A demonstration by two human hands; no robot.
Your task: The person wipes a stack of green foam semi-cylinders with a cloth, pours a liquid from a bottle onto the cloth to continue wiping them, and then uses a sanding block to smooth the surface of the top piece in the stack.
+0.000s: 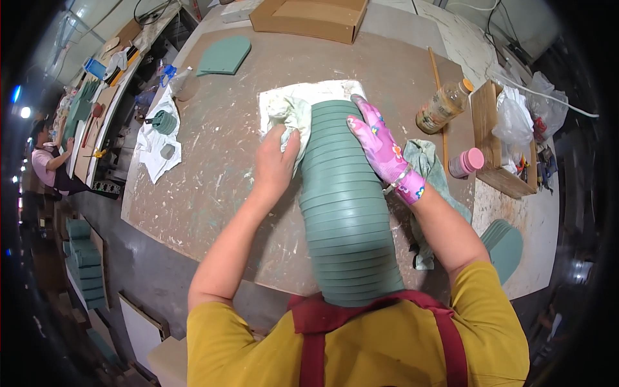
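Observation:
A tall stack of green, round-edged slabs [348,213] runs from the middle of the table back to my apron. Bunched in my bare left hand [276,162] is a whitish rag [289,113], which touches the far left side of the stack. My right hand [385,151] wears a pink and purple flowered glove. Its fingers stretch flat along the stack's right side, near the far end. White sheet material [351,89] shows around that far end. A second, greenish rag [429,171] lies beside my right forearm.
Thin green pieces [224,55] lie at the far left, near a cardboard box [309,18]. On the right are a bottle [445,106], a pink-lidded jar [465,162], a stick [439,84], a wooden crate [487,122] and more green slabs [506,248]. Another person sits far left.

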